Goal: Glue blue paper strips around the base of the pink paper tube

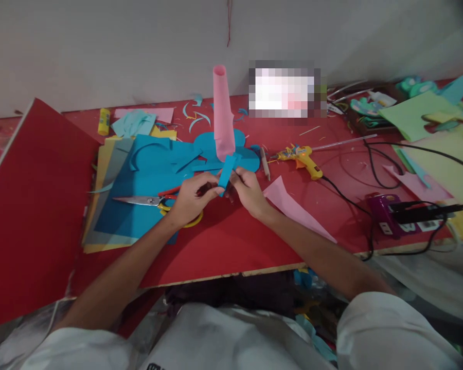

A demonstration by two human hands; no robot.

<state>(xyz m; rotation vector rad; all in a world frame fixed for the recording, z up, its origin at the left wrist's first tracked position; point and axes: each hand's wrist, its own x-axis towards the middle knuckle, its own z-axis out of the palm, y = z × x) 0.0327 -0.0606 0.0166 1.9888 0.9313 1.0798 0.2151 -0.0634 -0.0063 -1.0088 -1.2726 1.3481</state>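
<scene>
Between my hands is a short blue paper strip [227, 172], tilted and raised above the red table. My left hand [193, 198] pinches its lower end between thumb and fingers. The fingers of my right hand [249, 190] close on its right side, partly hidden behind the strip. Just beyond stands an upright pink paper tube [223, 110] on a blue rounded paper shape [249, 158]. Scissors [139, 201] with red and yellow handles lie on blue sheets [119, 218], their handles partly under my left hand.
A yellow glue gun [306, 160] with a black cord lies to the right, near a pink paper piece [297, 208]. A purple power box [391, 218] sits farther right. A glue stick [104, 122] stands at the back left. A red board [34, 216] rises at the left.
</scene>
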